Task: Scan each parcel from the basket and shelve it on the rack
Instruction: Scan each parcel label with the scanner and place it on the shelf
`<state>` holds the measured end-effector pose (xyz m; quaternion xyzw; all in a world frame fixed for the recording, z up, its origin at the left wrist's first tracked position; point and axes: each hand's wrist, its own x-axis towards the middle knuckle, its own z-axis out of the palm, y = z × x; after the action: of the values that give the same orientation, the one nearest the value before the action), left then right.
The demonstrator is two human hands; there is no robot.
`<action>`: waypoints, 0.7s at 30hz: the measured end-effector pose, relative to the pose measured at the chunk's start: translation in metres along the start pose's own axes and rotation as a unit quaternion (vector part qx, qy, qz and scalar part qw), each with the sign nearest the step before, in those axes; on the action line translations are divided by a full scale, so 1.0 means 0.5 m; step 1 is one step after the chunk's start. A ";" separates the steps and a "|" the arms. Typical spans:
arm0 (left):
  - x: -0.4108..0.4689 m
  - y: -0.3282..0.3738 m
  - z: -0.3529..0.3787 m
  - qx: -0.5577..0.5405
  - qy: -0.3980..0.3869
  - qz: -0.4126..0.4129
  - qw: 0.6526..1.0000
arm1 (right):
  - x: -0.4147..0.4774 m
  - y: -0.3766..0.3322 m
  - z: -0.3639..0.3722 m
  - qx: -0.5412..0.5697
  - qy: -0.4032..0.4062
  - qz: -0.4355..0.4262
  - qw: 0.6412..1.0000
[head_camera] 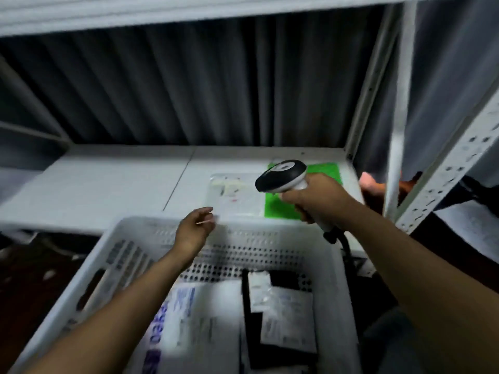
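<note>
Just beyond the basket's (256,255) far rim, on the rack shelf (108,179), lies a clear flat parcel (237,195), overlapping a green parcel (278,209). It looks light, limp and slick, a thin bag likely to sag and slide, so a pinch at a corner or a flat palm beneath should suit. The left hand (193,229) hovers over that far rim, its fingers (206,211) loosely curled at the parcel's near corner; blur hides whether they pinch it. The right hand (316,195) grips the scanner (280,175) beyond the basket's far right corner.

The shelf (108,179) bears a clear parcel (237,197) beside a green parcel (280,209).
</note>
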<state>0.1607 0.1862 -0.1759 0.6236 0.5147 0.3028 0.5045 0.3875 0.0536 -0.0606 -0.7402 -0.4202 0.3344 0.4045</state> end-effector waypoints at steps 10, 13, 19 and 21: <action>-0.160 -0.388 -0.191 0.283 -0.074 -0.205 0.934 | -0.051 0.033 0.297 -0.278 -0.233 -0.038 0.931; -0.147 -0.448 -0.220 0.335 -0.105 -0.270 0.897 | -0.027 0.057 0.366 -0.278 -0.252 -0.034 0.926; -0.086 -0.540 -0.234 0.366 -0.110 -0.334 0.862 | 0.047 0.119 0.463 -0.297 -0.255 -0.035 0.919; -0.072 -0.584 -0.229 0.357 -0.095 -0.360 0.857 | 0.064 0.142 0.477 -0.286 -0.257 -0.026 0.923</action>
<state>-0.0507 0.1770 -0.4103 0.5581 0.7253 -0.1652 0.3678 0.2267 0.1354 -0.2351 -0.7017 -0.6065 0.3686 0.0625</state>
